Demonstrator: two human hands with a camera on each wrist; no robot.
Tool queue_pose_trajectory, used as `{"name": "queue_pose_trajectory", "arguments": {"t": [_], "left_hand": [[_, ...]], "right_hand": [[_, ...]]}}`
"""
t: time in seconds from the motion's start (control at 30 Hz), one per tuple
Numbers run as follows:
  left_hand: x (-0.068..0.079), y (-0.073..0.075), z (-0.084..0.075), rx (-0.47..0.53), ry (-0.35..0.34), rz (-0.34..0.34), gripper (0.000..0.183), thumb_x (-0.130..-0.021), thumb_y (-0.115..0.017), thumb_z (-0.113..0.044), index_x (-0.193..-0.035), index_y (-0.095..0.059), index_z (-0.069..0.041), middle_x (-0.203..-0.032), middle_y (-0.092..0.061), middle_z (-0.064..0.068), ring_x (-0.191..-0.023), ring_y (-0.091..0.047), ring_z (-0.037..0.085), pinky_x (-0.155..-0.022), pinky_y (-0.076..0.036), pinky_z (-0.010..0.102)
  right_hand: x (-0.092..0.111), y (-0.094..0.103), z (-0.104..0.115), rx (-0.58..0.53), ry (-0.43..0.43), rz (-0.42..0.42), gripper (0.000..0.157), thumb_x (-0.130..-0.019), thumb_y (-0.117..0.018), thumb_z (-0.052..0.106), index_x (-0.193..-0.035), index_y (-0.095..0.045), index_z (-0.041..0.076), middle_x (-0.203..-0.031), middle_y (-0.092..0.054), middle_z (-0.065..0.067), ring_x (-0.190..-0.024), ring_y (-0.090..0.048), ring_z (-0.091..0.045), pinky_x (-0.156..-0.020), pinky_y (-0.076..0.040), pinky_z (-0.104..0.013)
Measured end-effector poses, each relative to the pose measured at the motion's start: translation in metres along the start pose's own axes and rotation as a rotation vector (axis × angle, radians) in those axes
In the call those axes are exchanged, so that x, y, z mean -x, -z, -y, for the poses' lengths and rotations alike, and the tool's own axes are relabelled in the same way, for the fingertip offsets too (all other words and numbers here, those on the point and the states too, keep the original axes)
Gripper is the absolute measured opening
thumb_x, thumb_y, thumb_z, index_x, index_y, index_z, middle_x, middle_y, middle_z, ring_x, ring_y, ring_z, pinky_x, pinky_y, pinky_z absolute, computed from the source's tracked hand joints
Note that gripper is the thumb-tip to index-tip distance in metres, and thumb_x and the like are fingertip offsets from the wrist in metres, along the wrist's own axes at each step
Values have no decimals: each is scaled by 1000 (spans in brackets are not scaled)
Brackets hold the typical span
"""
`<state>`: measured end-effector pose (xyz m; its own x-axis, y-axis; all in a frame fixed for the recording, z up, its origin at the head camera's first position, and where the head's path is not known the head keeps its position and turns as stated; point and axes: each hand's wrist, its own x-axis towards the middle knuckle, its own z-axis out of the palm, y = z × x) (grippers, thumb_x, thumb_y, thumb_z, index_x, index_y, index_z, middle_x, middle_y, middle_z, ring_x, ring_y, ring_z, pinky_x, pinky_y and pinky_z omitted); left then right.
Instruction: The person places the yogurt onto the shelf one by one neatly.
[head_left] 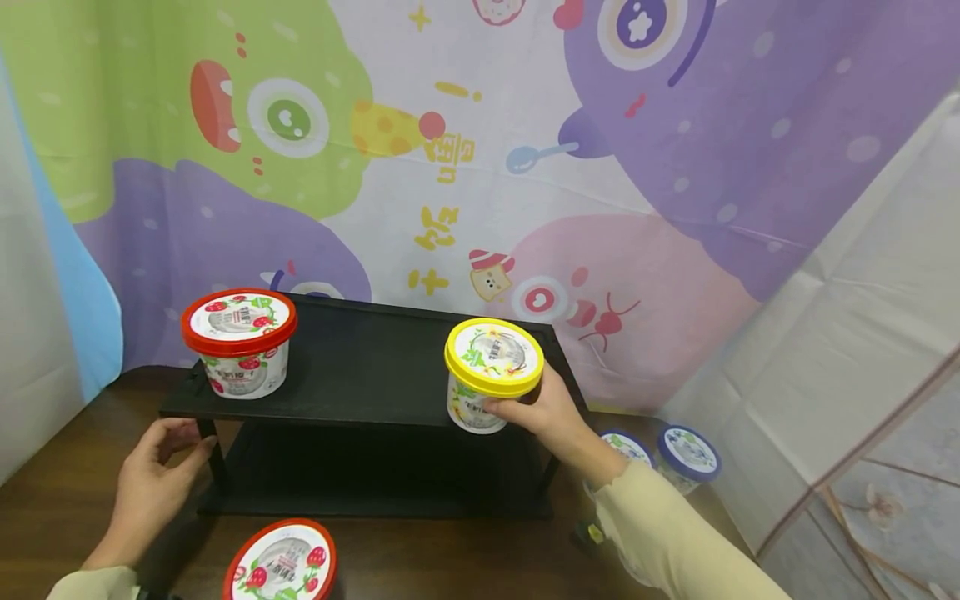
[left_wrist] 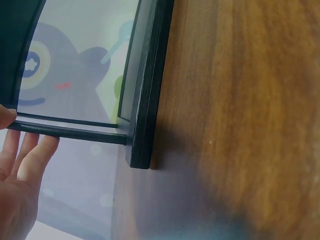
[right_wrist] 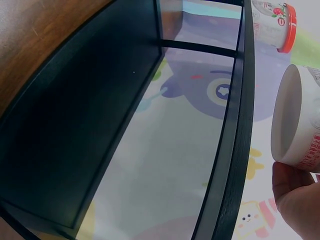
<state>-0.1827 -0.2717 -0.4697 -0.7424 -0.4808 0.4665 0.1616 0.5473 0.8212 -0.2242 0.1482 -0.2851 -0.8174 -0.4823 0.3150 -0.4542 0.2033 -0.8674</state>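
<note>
A black two-tier shelf rack stands on the wooden table. My left hand is at its front left post, with the thumb on one side and fingertips on the other. My right hand grips a yellow-lidded paper tub by its side, upright at the right front of the top tier. In the right wrist view, the tub's base faces the camera, apart from the shelf edge. A red-lidded tub with strawberry print sits at the top tier's left end.
Another red-lidded tub is on the table in front of the rack. Two blue-lidded tubs stand to the right, partly behind my right forearm. A cartoon-printed curtain hangs close behind the rack.
</note>
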Motion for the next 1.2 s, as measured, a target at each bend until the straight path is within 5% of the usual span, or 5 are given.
{"name": "queue_pose_trajectory", "arguments": {"t": [0.23, 0.53, 0.63, 0.9, 1.2], "left_hand": [[3, 5, -19, 6, 19, 14, 27, -82, -66, 1, -107, -54, 1, -85, -45, -33, -79, -43, -23, -67, -36, -2], [4, 7, -26, -14, 24, 18, 29, -82, -66, 2, -108, -54, 1, -84, -44, -35, -79, -42, -24, -67, -36, -2], [2, 5, -17, -8, 19, 13, 29, -81, -67, 2, -108, -55, 1, -85, -44, -34, -79, -43, -23, -67, -36, -2], [-7, -12, 48, -70, -18, -14, 31, -83, -70, -10, -110, -56, -9, -92, -51, -23, -83, -47, -19, -72, -35, -3], [-9, -12, 58, -84, -5, 11, 32, -85, -68, -18, -113, -54, -11, -96, -52, -17, -85, -47, -18, -72, -35, -3]], "right_hand": [[-4, -2, -1, -15, 13, 16, 70, -76, -73, 23, -132, -35, 8, -130, -48, -16, -113, -50, -30, -90, -51, -43], [-10, -7, -1, -34, 10, 23, 70, -75, -74, 21, -132, -35, 7, -130, -48, -16, -111, -51, -27, -91, -51, -42], [-12, -8, -1, -22, 5, 20, 69, -75, -73, 21, -131, -35, 7, -129, -49, -16, -111, -51, -28, -91, -51, -42], [-17, -10, 0, -8, 10, 18, 69, -75, -72, 20, -132, -35, 8, -130, -49, -14, -112, -51, -27, -91, -51, -42], [-25, -16, 1, -25, 8, 30, 69, -75, -73, 19, -133, -35, 9, -131, -48, -13, -113, -49, -26, -92, -50, -42]]}}
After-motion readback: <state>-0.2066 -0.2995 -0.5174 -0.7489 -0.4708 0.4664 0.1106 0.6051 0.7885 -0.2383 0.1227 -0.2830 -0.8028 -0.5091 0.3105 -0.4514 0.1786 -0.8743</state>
